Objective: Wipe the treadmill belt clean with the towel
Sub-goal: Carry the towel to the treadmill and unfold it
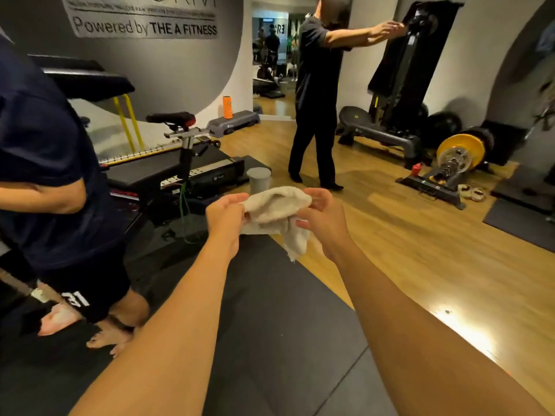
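Head view: both hands, left hand (pixel 225 212) and right hand (pixel 321 219), grip towel (pixel 277 214) bunched between them.

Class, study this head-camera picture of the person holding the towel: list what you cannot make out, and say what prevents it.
1. Treadmill belt: mostly hidden by the bike and the bystander in navy.
2. Wall lettering: its top line is cut by the frame's upper edge.
3. Towel: its gripped edges are covered by the left hand and right hand.
4. Shoes: too small for detail.
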